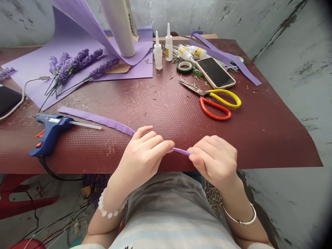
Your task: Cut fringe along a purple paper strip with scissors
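Observation:
A long purple strip, paper or felt by its look, runs from the left of the table into my hands. My left hand pinches it near the front edge, the index finger lifted a little. A short way to the right, my right hand grips the strip too, its fingers curled in. Between the hands the strip is narrow, folded or twisted, and drawn straight. Its right end is hidden in my right hand. Scissors with one yellow and one red handle lie open beyond my right hand.
At left lies a blue glue gun. Purple lavender stems rest on purple sheets. Farther back are glue bottles, green tape, a phone, another purple strip and a white cylinder.

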Tool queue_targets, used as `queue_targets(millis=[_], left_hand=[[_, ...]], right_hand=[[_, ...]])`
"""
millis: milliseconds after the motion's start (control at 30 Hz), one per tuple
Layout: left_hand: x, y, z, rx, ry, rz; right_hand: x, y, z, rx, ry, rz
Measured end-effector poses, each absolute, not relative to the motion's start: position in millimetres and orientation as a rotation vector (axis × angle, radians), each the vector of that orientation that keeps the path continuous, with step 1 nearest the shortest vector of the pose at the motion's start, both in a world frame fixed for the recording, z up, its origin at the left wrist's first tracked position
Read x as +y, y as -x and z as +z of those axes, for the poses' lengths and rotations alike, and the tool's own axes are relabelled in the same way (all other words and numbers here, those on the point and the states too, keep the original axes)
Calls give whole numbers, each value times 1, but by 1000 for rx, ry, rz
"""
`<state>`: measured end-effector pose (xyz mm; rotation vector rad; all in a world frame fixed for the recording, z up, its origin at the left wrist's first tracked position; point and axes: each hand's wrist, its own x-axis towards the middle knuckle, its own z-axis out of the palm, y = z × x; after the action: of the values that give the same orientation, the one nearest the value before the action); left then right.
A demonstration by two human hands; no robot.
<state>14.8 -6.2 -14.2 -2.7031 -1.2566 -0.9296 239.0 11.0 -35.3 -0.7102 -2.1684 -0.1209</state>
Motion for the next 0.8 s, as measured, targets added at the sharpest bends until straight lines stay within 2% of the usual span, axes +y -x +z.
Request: queue_targets(millis=[167, 600, 800], left_hand=[[-5, -14, -15, -1285, 2693, -920], [-5, -12, -15, -1274, 2724, -916], [-5, -13, -16, -1280, 2731, -911]], right_hand=[[11, -244, -32, -2141, 967, -59], [20, -240, -33, -2174, 862, -226], [10, -248, -34, -1946, 846, -93]])
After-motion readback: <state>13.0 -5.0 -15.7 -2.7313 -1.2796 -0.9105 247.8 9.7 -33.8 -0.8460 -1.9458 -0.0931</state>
